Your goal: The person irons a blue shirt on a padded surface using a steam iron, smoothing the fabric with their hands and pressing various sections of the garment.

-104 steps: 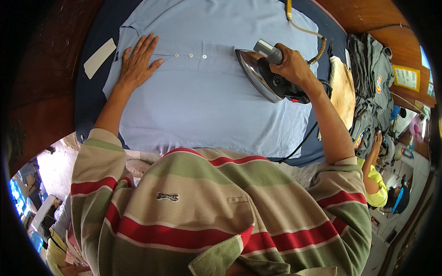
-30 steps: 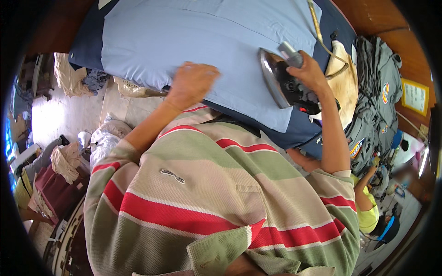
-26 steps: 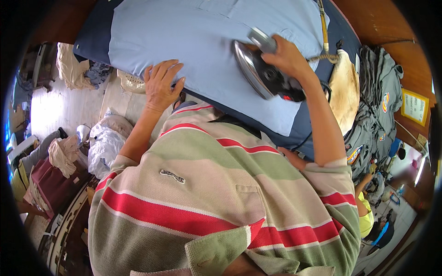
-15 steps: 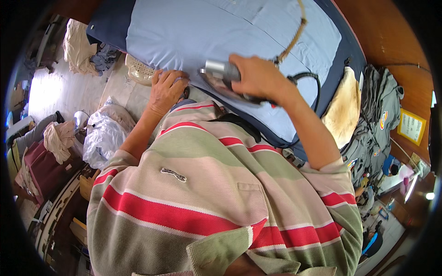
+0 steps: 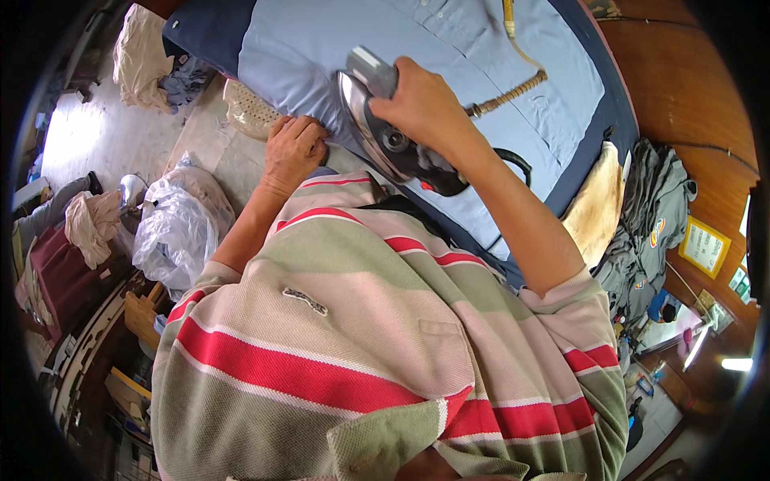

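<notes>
The right hand (image 5: 421, 100) grips closed the handle of a dark iron (image 5: 383, 132) with shiny soleplate, on the light blue shirt (image 5: 321, 48). Just left of it, the left hand (image 5: 293, 152) pinches the shirt's edge.

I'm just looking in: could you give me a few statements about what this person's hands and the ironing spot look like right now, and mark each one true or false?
1. The right hand grips the handle of the iron. True.
2. The iron rests on a light blue shirt. True.
3. The left hand lies flat in the middle of the shirt. False: it grips the near edge of the shirt at the table's rim.
4. The person wears a plain white top. False: it is a striped polo shirt in red, green and pink.
5. A pile of grey clothes lies to the right of the ironing surface. True.
</notes>
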`<act>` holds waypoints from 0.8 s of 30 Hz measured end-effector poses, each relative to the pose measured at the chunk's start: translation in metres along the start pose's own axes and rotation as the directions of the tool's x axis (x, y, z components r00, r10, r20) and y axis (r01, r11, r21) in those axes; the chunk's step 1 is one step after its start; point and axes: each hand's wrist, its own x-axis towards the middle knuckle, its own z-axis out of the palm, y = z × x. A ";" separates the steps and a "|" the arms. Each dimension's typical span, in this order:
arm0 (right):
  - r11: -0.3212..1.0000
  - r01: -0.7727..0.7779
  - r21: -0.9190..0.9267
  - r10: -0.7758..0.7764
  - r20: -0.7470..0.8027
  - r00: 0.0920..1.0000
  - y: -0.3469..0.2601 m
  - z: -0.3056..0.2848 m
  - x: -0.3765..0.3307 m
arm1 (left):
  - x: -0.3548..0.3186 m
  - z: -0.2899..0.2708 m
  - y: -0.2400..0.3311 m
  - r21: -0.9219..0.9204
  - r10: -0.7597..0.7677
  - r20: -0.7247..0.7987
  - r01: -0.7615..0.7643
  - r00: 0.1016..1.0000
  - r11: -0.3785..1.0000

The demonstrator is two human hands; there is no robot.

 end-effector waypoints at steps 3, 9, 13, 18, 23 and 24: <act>0.989 -0.026 0.145 0.025 0.010 1.000 0.000 0.010 0.003 | 0.001 -0.001 -0.002 -0.039 -0.020 0.032 0.021 0.999 0.999; 0.965 -0.076 0.253 0.087 -0.034 0.996 -0.006 0.014 0.001 | 0.004 -0.007 -0.006 -0.156 -0.022 0.070 0.033 0.997 0.987; 0.864 -0.164 0.477 0.200 -0.025 0.980 -0.007 0.017 0.022 | 0.007 -0.013 -0.012 -0.086 -0.172 -0.123 0.162 0.977 0.983; 0.702 -0.215 0.679 0.301 -0.009 0.954 -0.005 0.030 0.015 | 0.027 -0.012 -0.068 -0.009 -0.304 -0.386 0.326 0.871 0.945; 0.648 -0.251 0.719 0.321 0.041 0.946 -0.006 0.019 0.044 | 0.070 -0.025 -0.096 0.161 -0.354 -0.413 0.450 0.839 0.878; 0.698 -0.247 0.672 0.325 0.010 0.946 -0.009 0.020 0.041 | 0.078 -0.026 -0.100 0.179 -0.390 -0.402 0.489 0.828 0.854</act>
